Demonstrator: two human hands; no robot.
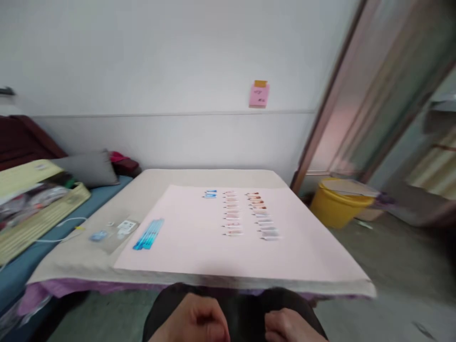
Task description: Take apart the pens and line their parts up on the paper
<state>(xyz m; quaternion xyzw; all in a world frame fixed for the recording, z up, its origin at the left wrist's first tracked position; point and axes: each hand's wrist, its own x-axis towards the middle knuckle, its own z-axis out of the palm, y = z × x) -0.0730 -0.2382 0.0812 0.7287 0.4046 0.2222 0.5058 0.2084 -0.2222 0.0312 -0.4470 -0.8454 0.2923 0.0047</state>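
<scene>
Both hands sit at the bottom edge of the frame, below the table and over dark-clad knees. The left hand [199,320] is curled into a loose fist, fingers together with nothing visible inside it. The right hand [290,327] is partly cut off by the frame edge; its fingers look bent inward, but whether they grip anything cannot be told.

Nearest above them, in the middle of the frame, lies one large pale pink sheet [199,251] spread over a table [149,183] with a cream covering. On the sheet, right of centre, two columns of small tubes stand side by side: the left column [231,213] holds about eight, the right column [263,216] about nine; blur keeps the count uncertain. One small blue item [210,194] lies at the upper left of the columns. One bundle of blue sticks [149,234] lies on the sheet's left edge, well apart from the tubes.

Left of the sheet, one clear packet [119,230] holds small cards. At right, one yellow bucket [338,202] stands on the floor. One pink note [259,94] hangs on the wall in the upper middle
</scene>
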